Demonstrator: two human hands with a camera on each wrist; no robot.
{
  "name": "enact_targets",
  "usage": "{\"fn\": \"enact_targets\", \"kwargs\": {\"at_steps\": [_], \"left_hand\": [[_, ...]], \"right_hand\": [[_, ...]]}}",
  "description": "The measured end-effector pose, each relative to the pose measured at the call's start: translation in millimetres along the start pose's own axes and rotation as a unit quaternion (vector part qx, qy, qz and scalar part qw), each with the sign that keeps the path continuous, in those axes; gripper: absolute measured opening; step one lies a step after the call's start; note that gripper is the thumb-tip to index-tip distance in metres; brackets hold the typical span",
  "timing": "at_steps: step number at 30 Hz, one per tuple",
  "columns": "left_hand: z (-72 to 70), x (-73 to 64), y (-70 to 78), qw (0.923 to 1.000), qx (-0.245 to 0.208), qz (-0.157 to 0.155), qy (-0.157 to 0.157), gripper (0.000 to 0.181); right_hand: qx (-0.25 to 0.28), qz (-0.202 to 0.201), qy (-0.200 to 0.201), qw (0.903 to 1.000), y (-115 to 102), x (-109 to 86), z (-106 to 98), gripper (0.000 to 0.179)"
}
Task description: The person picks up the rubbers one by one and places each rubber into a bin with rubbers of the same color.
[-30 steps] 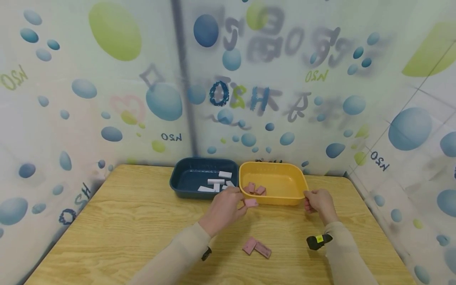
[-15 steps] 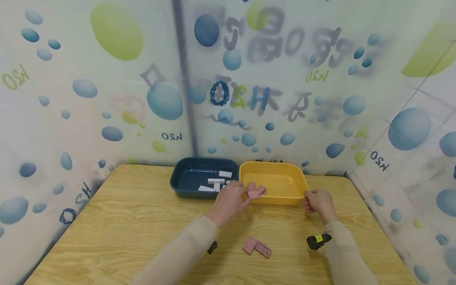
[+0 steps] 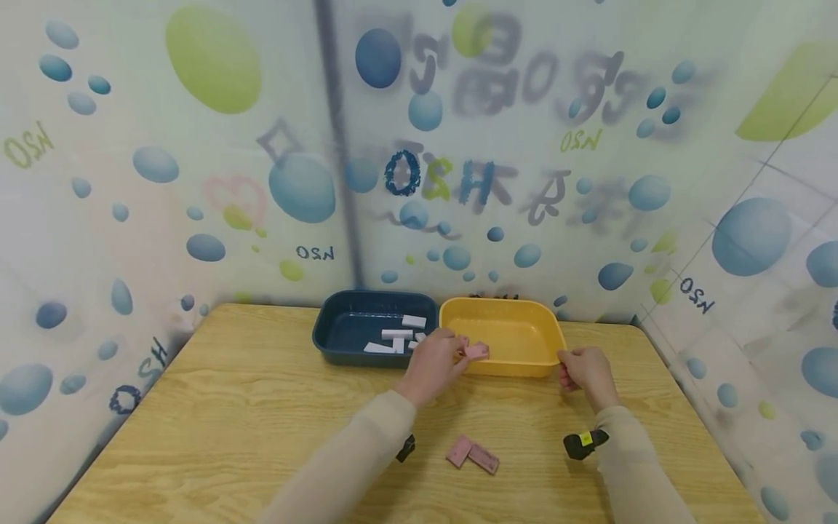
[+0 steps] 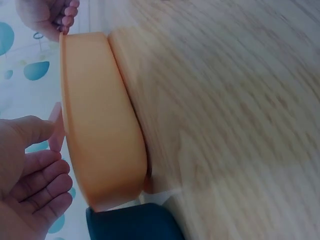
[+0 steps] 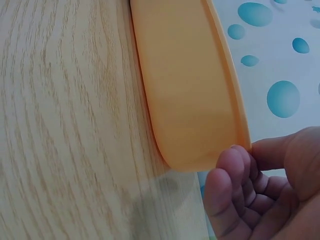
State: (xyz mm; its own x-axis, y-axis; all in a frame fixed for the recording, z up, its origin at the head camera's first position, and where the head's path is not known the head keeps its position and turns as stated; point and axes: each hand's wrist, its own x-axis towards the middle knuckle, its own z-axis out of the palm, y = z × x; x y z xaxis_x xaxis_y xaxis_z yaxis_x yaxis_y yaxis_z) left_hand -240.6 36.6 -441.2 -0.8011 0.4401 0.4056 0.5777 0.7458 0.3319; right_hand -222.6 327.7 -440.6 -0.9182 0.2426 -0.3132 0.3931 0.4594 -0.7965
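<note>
My left hand [image 3: 433,365] pinches a small flat pink block [image 4: 57,127] between thumb and fingers, right at the front rim of the yellow tray [image 3: 517,367]. In the head view the block overlaps other pink blocks lying inside that tray, which the hand partly hides. At the tray's front right corner, my right hand [image 3: 588,371] pinches the rim [image 5: 244,127] between thumb and curled forefinger. Two more pink blocks [image 3: 484,459] lie touching on the wooden table in front of the tray.
A dark blue tray [image 3: 337,358] with several white blocks [image 3: 397,334] stands against the yellow tray's left side. Behind both rises a patterned curtain [image 3: 419,240] at the table's back edge. A black wrist camera [image 3: 585,445] sits on the right sleeve.
My left hand has moved right and away from me, carrying the pink block from in front of the yellow tray to its front rim. The right hand has stayed at the corner.
</note>
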Motion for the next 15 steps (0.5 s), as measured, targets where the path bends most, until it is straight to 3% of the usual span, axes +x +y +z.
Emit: {"fn": "enact_targets", "kwargs": {"at_steps": [15], "left_hand": [[14.6,8.6,0.8,0.999,-0.034,-0.028,-0.006,0.015]], "right_hand": [[-0.009,-0.019,0.014,0.9997,3.3,3.6,0.7,0.033]]}}
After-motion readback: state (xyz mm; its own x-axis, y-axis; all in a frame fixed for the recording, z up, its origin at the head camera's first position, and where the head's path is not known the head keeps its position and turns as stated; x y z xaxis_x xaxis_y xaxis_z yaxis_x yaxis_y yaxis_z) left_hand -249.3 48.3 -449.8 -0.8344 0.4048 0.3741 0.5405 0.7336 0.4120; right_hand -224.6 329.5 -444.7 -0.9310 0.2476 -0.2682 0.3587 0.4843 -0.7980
